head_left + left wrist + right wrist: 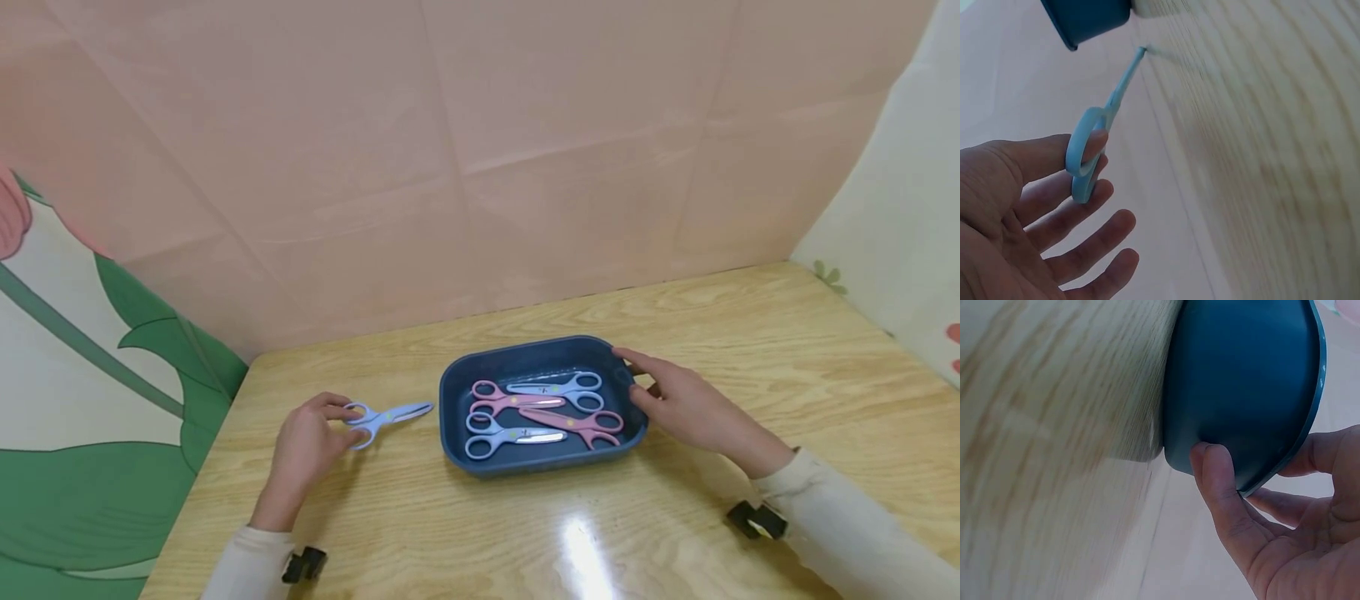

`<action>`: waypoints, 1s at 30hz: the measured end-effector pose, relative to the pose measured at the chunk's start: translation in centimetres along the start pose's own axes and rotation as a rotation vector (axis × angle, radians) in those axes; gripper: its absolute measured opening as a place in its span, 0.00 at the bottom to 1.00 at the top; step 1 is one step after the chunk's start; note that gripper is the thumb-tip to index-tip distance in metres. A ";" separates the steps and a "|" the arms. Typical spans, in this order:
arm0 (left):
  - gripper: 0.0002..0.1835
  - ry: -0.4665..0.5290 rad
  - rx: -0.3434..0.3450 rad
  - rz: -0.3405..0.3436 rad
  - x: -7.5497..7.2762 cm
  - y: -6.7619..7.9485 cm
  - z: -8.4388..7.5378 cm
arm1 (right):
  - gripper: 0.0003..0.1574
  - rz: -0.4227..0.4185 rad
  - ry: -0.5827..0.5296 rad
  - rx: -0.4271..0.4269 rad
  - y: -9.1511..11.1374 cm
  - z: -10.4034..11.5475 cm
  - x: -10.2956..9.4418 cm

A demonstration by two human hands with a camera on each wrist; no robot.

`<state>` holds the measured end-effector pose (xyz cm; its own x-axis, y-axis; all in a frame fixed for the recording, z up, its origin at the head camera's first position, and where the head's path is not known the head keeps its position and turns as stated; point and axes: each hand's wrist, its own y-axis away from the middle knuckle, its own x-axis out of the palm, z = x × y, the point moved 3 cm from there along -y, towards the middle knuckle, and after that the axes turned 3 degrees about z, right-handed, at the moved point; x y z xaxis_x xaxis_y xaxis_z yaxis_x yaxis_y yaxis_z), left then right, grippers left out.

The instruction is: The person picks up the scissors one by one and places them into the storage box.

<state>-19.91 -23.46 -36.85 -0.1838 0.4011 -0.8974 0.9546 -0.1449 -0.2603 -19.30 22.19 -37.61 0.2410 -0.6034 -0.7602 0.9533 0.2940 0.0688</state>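
My left hand pinches the handle loops of light blue scissors between thumb and fingers, left of the dark blue bin. In the left wrist view, the scissors point their blade end toward the bin, with the tip close to the tabletop; the other fingers are spread. My right hand grips the right end of the bin. In the right wrist view, a digit presses the bin's outer wall while others reach over its rim. Inside lie blue scissors and pink scissors, two pairs of each colour.
The bin stands on a wood-grain table. A pink sheet hangs along the table's back edge. A flower-patterned panel is at the left, and a pale wall at the right.
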 end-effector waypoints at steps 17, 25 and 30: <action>0.14 0.049 -0.081 0.036 -2.2 0.2 1.1 | 0.35 -0.002 0.009 0.002 -0.4 0.3 0.1; 0.15 0.139 -0.109 0.021 -2.9 0.0 0.8 | 0.36 0.009 -0.010 0.025 -0.1 0.3 0.1; 0.15 0.162 -0.077 0.011 -2.9 -0.3 -0.9 | 0.37 0.009 -0.011 0.028 0.1 0.1 0.0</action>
<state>-19.45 -23.75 -33.81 -0.1390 0.5417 -0.8290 0.9726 -0.0827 -0.2172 -19.20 22.15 -37.48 0.2515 -0.6089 -0.7523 0.9557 0.2790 0.0937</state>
